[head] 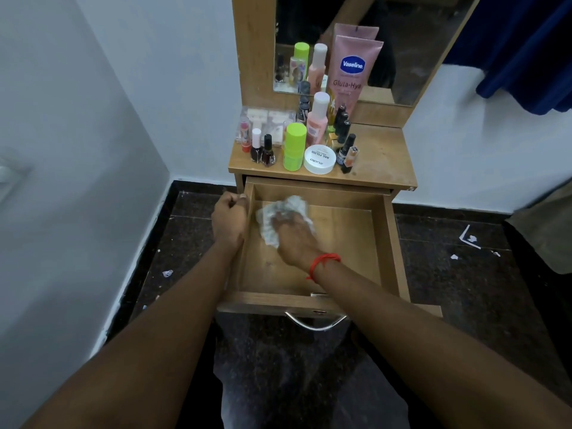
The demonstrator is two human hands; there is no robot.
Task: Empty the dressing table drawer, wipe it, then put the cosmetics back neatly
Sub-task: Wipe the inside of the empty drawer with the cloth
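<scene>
Cloth (295, 203): soft, light, crumpled. Right hand (294, 239) presses it on drawer (340, 249) floor; grip blurred, cannot tell. Left hand (229, 218) grips left wall. Bunching under palm likely suits.

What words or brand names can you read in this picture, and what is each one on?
"Vaseline": on the pink tube.
"Gluta-Hya": same tube, lower down.
"zudio" and "NAIL POLISH": lid of the white jar, upside down to the camera.
Labels on the small bottles: too small to read.

Both arms extended forward; left hand (230, 216) fisted, thumb against drawer (392, 243) wall; right hand (295, 241) palm-down, pressing cloth (292, 205), blurred
</scene>
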